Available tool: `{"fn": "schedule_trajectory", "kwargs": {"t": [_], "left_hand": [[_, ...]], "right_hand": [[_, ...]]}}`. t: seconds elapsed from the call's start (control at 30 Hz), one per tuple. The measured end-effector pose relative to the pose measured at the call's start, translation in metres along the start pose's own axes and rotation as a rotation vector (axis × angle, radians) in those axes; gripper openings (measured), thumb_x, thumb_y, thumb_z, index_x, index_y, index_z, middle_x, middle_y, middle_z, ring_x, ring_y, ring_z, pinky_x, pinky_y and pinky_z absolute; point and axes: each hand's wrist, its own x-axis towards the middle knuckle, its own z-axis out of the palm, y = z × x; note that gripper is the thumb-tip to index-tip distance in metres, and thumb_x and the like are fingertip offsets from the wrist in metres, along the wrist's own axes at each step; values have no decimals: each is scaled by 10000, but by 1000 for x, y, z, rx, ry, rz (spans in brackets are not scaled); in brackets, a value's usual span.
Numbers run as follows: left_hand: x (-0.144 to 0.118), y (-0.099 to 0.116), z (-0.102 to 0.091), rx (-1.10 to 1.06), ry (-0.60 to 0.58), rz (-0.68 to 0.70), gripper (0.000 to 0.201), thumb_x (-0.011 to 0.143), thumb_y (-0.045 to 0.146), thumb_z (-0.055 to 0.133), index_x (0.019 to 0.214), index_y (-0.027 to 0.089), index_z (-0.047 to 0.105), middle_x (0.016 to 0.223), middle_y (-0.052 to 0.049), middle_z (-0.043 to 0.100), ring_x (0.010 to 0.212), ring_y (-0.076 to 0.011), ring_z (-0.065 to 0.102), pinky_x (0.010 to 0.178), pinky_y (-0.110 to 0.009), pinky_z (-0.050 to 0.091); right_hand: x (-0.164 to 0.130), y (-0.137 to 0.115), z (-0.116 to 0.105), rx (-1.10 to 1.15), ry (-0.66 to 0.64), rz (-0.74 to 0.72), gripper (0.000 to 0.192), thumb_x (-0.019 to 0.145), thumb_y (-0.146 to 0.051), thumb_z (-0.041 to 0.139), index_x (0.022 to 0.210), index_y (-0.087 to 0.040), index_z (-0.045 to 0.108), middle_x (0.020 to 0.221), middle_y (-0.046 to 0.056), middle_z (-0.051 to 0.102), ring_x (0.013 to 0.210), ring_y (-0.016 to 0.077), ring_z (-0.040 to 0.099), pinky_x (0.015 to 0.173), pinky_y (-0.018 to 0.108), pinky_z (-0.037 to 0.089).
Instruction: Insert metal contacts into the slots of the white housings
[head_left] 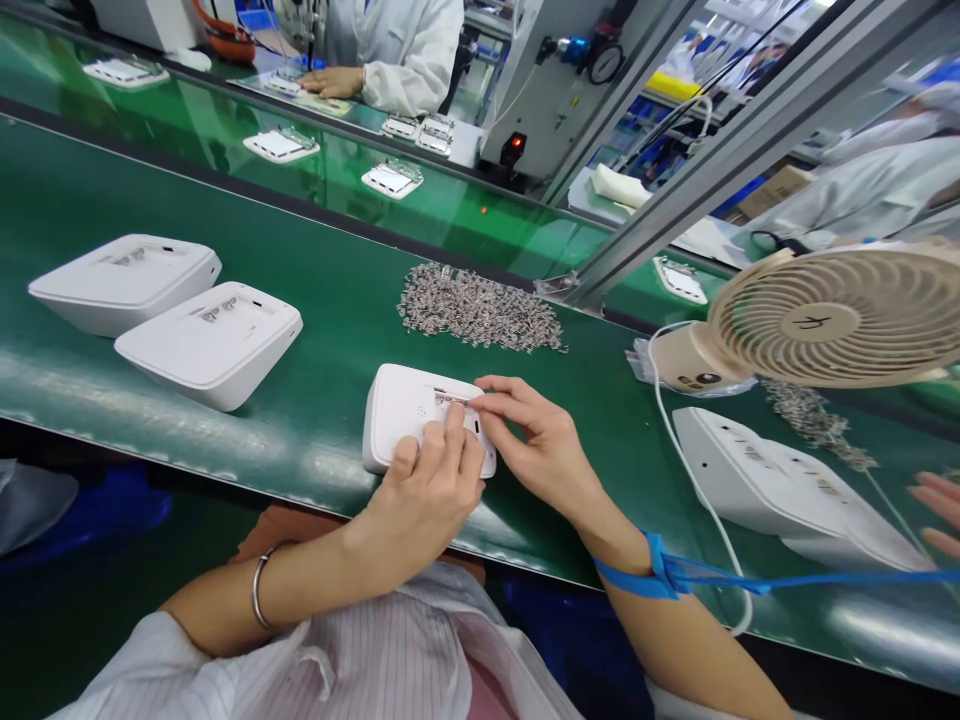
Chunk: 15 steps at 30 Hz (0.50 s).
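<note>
A white plastic device housing (394,415) lies on the green work surface in front of me, with a recessed slot holding metal parts, a round pattern of small holes and a dark port. My left hand (435,475) is curled over its near side and steadies it, with fingertips pressing by the slot. At the slot's right end, my right hand (536,430) has thumb and index finger pinched together. Whatever is between them is too small to make out. Just beyond the housing lies a spread heap of small metal parts (480,308).
Two similar white housings (214,340) rest at left. On the right are a beige fan (821,320) with a white cable, more housings (780,475) and another person's hand (941,510). Behind a metal post (660,130), a belt carries white panels (281,146); a co-worker's hand (334,82) rests beyond.
</note>
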Motion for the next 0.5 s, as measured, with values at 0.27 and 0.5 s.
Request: {"fn": "schedule_trajectory", "kwargs": {"t": [0.27, 0.5], "left_hand": [[-1, 1, 5, -11, 26, 2, 330, 890, 323, 442, 1122, 154, 603, 1273, -55, 550, 975, -203, 490, 759, -336, 302], [-1, 3, -1, 17, -6, 27, 358, 859, 306, 498, 1160, 135, 589, 1216, -84, 580, 981, -226, 496, 766, -346, 316]], "right_hand": [[-4, -2, -2, -279, -38, -191, 233, 855, -129, 442, 936, -168, 657, 1099, 140, 578, 887, 197, 613, 786, 377, 522], [7, 0, 7, -162, 72, -57, 75, 774, -135, 512, 762, -183, 569, 849, 59, 585, 755, 156, 577, 675, 305, 492]]}}
